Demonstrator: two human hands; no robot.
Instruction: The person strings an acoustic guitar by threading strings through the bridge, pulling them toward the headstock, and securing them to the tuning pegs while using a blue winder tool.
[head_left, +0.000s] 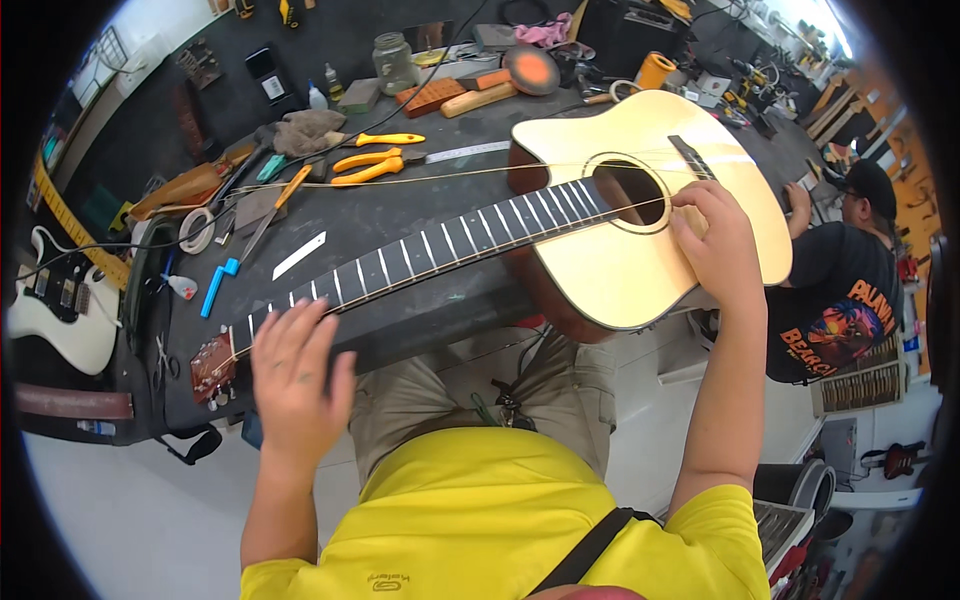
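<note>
An acoustic guitar with a pale top and a dark fretboard lies face up across the bench, its headstock at the left. My left hand rests over the fretboard's near edge by the headstock, fingers stretched and thumb apart. Over the sound hole's right rim, my right hand has bent fingers and seems to pinch a guitar string that runs along the neck's near side. Other strings trail loose from the bridge leftward across the bench.
On the dark bench lie orange-handled pliers, a steel ruler, a blue string winder, a tape roll and a glass jar. A white electric guitar is at far left. A person in black works at right.
</note>
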